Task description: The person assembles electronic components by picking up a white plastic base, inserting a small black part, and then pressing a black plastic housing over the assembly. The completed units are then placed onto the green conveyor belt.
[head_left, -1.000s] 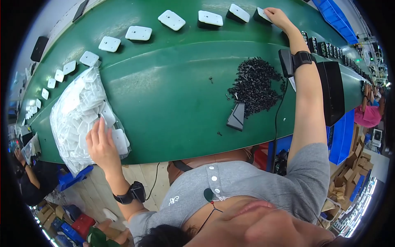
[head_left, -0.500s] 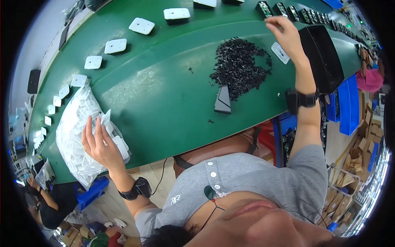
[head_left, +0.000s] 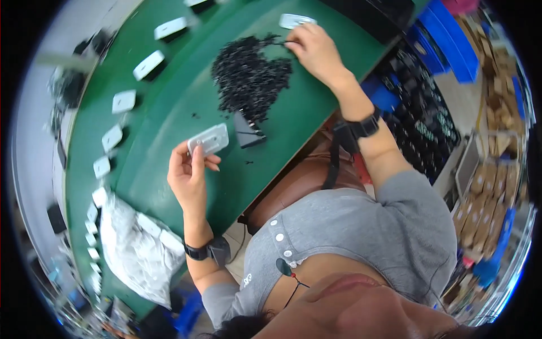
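Note:
My left hand (head_left: 191,175) holds a white rounded-rectangular plastic cover (head_left: 209,140) above the table, its moulded inner side facing up. The thumb lies on the cover and the fingers sit beneath it. At the far edge of a pile of small black plastic parts (head_left: 248,79), my right hand (head_left: 317,53) is closed in a pinch. A small black part seems to be between its fingertips, partly hidden. Just beyond that hand lies another white cover (head_left: 296,21). A dark grey wedge-shaped block (head_left: 246,133) stands at the pile's near edge.
A clear bag of white covers (head_left: 135,248) lies at the green table's (head_left: 164,181) left. White-topped black units (head_left: 124,101) line the far left side. A large black bin (head_left: 372,14) stands at the far right. Blue crates (head_left: 446,39) and cartons are beyond the table.
My left hand has left the bag and now holds a white cover near the pile. My right hand has come down to the pile's edge and closed. The view has turned rightward.

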### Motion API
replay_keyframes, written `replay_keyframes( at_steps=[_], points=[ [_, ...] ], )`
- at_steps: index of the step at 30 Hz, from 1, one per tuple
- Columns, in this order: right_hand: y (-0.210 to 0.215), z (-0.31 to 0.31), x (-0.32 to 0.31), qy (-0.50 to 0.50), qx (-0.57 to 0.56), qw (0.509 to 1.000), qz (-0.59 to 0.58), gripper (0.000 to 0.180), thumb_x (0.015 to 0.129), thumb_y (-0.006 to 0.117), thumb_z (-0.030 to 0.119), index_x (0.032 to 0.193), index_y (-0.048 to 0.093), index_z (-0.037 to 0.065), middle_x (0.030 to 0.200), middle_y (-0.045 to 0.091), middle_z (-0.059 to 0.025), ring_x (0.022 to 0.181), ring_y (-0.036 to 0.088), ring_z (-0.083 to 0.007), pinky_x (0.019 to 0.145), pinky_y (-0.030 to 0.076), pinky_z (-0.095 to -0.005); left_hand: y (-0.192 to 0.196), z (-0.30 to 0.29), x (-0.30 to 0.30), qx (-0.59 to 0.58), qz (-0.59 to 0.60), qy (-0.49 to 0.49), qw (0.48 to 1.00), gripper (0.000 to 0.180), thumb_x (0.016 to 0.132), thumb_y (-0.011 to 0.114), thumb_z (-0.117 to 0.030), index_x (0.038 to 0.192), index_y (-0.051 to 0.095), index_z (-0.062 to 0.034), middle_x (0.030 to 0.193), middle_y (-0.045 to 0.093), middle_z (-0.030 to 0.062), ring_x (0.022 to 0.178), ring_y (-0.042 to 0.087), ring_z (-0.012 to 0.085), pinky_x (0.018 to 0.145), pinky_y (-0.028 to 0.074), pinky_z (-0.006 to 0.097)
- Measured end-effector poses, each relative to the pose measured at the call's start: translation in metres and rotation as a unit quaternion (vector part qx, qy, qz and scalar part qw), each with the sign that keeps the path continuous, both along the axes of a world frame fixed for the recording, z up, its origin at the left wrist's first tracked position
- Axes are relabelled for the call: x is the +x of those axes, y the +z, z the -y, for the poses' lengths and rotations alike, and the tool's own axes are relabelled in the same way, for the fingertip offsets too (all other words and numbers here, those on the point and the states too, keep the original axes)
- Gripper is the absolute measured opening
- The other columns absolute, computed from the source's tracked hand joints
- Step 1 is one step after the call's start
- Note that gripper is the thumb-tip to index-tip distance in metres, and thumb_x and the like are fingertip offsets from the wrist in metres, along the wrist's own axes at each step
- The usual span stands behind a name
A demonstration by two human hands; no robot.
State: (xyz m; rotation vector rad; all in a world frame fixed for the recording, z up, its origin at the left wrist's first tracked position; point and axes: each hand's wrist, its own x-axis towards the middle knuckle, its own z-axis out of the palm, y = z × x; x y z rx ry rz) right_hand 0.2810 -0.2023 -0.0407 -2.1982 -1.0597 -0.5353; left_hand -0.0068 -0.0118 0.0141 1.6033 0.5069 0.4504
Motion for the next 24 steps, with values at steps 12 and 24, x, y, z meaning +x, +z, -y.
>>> replay_keyframes(
  at_steps=[12, 24],
  points=[
    [0.066, -0.095, -0.042, 0.281, 0.186, 0.934, -0.119, 0.012, 0.084, 0.061, 0.01, 0.095, 0.066, 0.006, 0.087, 0.063, -0.0113, 0.081, 0.062, -0.0281, 0.072, 0.049, -0.0364, 0.021, -0.003, 0.021, 0.03, 0.062, 0.084, 0.994, 0.024, 0.097, 0.052, -0.003, 0.119, 0.049, 0.0051, 0.088, 0.059, 0.012, 0.064, 0.062, 0.0169, 0.054, 0.048, 0.024],
    [0.055, -0.128, -0.091, 0.412, 0.098, 0.75, -0.507, 0.012, 0.092, 0.06, 0.004, 0.103, 0.061, -0.001, 0.094, 0.062, -0.004, 0.086, 0.059, -0.0101, 0.079, 0.049, -0.0243, -0.007, -0.01, 0.012, 0.045, 0.09, 0.116, 0.988, 0.02, 0.096, 0.05, 0.002, 0.114, 0.06, 0.0027, 0.098, 0.059, 0.0102, 0.071, 0.065, 0.0148, 0.058, 0.054, 0.024]
  ],
)
